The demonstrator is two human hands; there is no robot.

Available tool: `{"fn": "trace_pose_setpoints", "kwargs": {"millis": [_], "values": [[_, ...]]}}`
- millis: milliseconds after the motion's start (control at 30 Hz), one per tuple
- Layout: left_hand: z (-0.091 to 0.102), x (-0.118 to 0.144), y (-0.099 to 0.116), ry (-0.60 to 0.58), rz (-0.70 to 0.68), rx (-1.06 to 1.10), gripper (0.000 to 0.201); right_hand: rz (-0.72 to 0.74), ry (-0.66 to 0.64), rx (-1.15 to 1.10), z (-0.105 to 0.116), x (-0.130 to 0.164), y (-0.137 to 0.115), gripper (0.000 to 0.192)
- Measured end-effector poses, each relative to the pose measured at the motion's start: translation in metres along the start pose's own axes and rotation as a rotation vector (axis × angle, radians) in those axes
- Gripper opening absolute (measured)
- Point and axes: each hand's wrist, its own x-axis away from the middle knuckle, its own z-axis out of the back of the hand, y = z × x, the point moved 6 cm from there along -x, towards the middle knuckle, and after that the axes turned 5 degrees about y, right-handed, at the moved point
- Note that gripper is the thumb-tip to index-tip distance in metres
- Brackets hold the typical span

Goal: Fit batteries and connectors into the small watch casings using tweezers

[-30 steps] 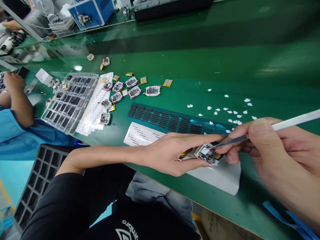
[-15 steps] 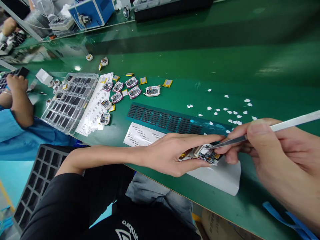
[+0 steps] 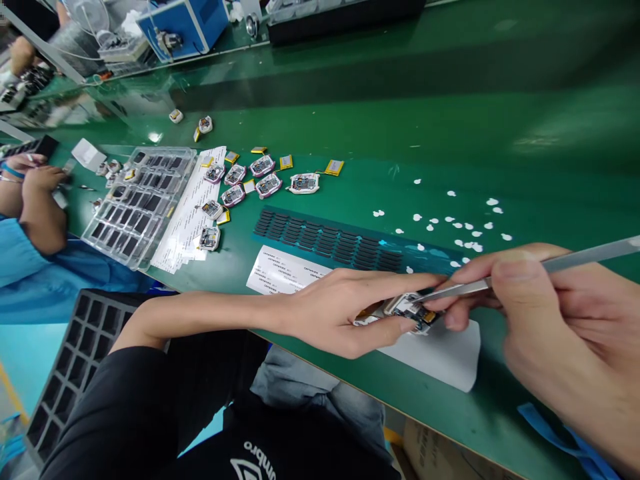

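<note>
My left hand (image 3: 345, 308) pinches a small white watch body with an exposed circuit board (image 3: 411, 311) between thumb and forefinger, resting it on a white sheet (image 3: 440, 357) at the near table edge. In my right hand (image 3: 555, 320) I grip metal tweezers (image 3: 480, 287); their tips touch the top of the watch body. A strip of small black pads (image 3: 330, 240) on blue backing lies just behind my left hand, beside a printed white label sheet (image 3: 280, 270).
Several more watch bodies (image 3: 250, 180) and yellow batteries (image 3: 335, 167) lie further back on the green table (image 3: 450, 133). A clear compartment tray (image 3: 137, 200) sits at left, a black grid tray (image 3: 75, 347) below the table edge. White paper dots (image 3: 465, 223) are scattered right. A co-worker's arm in a blue sleeve (image 3: 30, 260) is at far left.
My hands and the watch body have shifted slightly down and left on the white sheet. The co-worker's hands at far left have moved.
</note>
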Motion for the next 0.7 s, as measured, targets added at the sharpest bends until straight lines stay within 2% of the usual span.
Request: {"fn": "trace_pose_setpoints", "kwargs": {"millis": [233,567,700], "values": [[-0.0001,0.0009,0.0001,0.081,-0.074,-0.059,0.052,0.084,-0.093,0.045,-0.001,-0.005,-0.0019,0.045],[0.0025,0.0014,0.0026,0.105,-0.074,-0.078,0.046,0.146,-0.04,0.064,-0.0018,-0.0029,-0.0003,0.042],[0.0024,0.001,0.0023,0.115,-0.063,-0.058,0.045,0.178,-0.077,0.119,-0.0057,-0.0012,-0.0059,0.041]]}}
